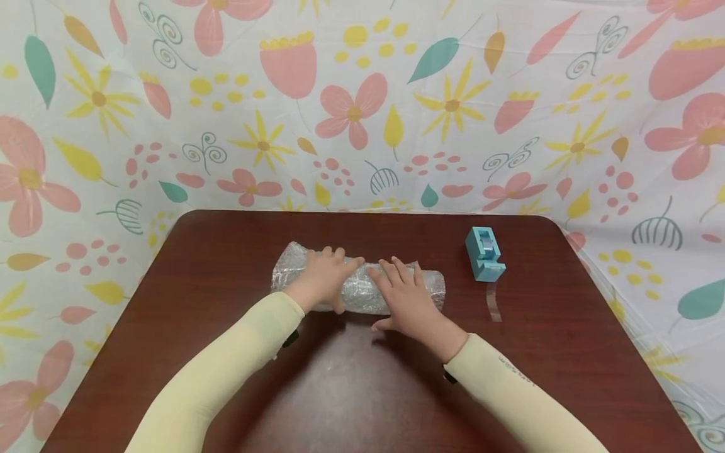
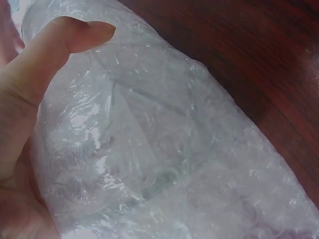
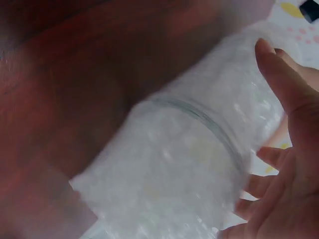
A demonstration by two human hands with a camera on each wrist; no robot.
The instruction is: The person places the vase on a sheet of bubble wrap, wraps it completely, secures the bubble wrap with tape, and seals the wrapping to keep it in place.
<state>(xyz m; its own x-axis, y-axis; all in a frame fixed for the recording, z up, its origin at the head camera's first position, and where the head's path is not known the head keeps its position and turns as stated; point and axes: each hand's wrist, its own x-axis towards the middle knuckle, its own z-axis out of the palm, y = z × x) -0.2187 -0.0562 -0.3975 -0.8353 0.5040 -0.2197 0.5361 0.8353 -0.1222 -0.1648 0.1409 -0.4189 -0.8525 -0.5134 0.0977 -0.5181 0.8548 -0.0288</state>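
Note:
A roll of clear bubble wrap (image 1: 362,292) lies crosswise on the table, whatever is inside blurred by the plastic. My left hand (image 1: 325,277) holds it left of the middle, fingers over the top and thumb (image 2: 87,37) against the near side. Spread fairly straight, the fingers of my right hand (image 1: 410,299) rest on the roll's right part. Its thumb (image 1: 385,324) sticks out on the near side in the head view. In the right wrist view, a dark band-like line (image 3: 199,115) crosses the wrap (image 3: 164,164).
A light blue tape dispenser (image 1: 485,255) stands to the right of the roll, a strip of clear tape (image 1: 494,303) trailing from its front onto the tabletop. The dark red-brown table (image 1: 351,390) ends at a flower-patterned cloth (image 1: 351,157) behind.

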